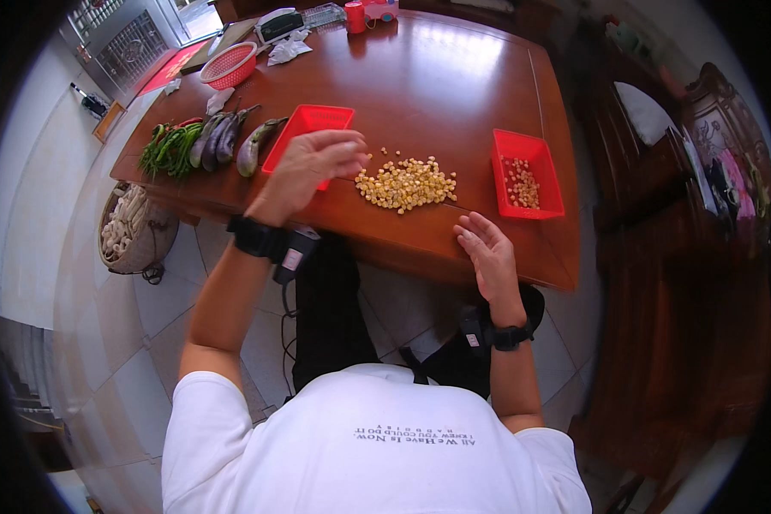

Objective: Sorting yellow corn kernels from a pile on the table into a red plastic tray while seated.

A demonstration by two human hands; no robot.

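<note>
A loose pile of yellow corn kernels (406,184) lies on the wooden table (424,96) in front of me. My left hand (324,157) is raised over the near right part of a red plastic basket (308,119), just left of the pile; its fingers are bent, and whether they pinch anything is hidden. At the table's near edge, right of the pile, my right hand (485,247) has its fingers slightly curled and apart, with nothing seen in it. A second red plastic basket (530,154) on the right holds some kernels (522,185).
Left of the baskets lie several eggplants (221,138) and green peppers (173,148). Farther back stand a round red basket (229,67), crumpled tissues (289,48) and a red can (354,17). A woven basket of pale pieces (128,228) is on the floor at left.
</note>
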